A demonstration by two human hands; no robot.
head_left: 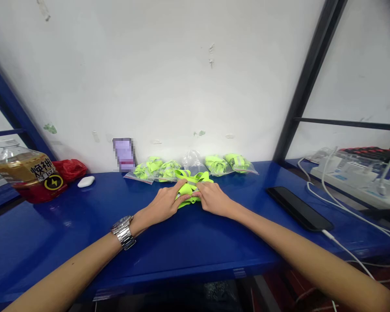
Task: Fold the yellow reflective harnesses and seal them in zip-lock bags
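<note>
A loose bundle of neon yellow-green straps lies on the blue table, looped and folded over itself. My left hand and my right hand meet at its near side, and the fingers of both pinch the fabric. Just behind the bundle, several clear plastic bags hold similar neon bundles in a row. A metal wristwatch sits on my left wrist.
At the left stand a plastic drink bottle, a red plastic bag and a small white case. A black phone lies at the right, with a cable attached. White power strips and cables sit beyond it. A white wall rises behind.
</note>
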